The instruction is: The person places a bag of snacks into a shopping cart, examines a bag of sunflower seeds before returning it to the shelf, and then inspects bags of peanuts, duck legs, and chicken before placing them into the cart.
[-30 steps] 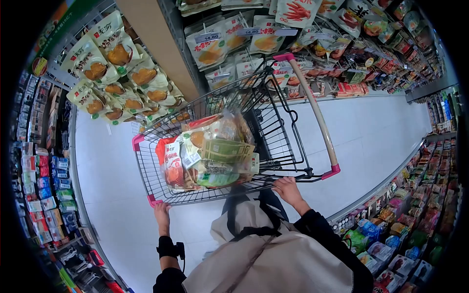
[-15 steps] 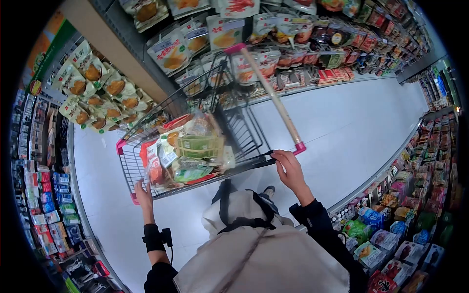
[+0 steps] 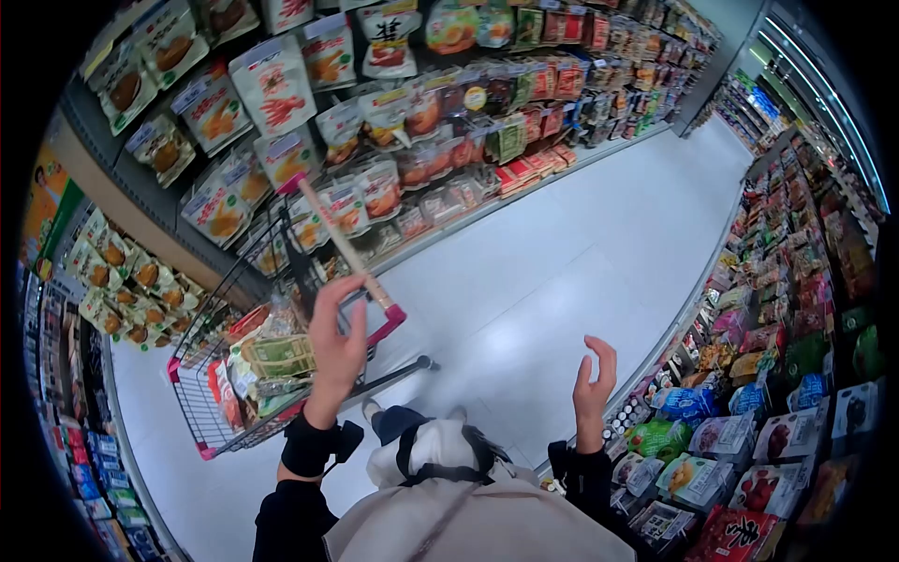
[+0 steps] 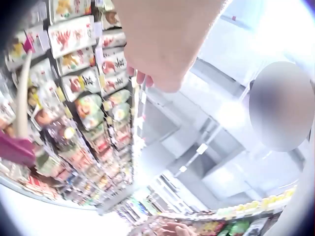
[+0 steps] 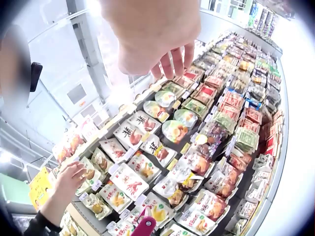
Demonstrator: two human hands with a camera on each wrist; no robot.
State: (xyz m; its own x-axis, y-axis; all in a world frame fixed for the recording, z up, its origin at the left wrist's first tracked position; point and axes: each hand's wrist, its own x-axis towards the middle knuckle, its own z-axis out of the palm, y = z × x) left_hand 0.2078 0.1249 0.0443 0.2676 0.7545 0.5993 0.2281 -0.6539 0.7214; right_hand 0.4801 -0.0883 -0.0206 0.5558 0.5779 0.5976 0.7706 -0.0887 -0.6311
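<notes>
My left hand is raised at the near end of the shopping cart's tan handle, overlapping the pink corner piece in the head view. Its fingers bend loosely with nothing between them. Well to the right of the cart, my right hand hovers over the aisle, fingers relaxed and holding nothing. Several food packs lie in the wire cart, a green pack on top. In the right wrist view, the fingers of my right hand hang loosely before the shelves.
Racks of hanging snack pouches line the far side, close by the cart. Along the right runs a display of packaged foods. Pale floor stretches between them. A rack stands at the left.
Both hands have come off the cart's side: the left rose toward the handle end, the right moved right, away from it. The view has turned right, and the cart now appears farther left.
</notes>
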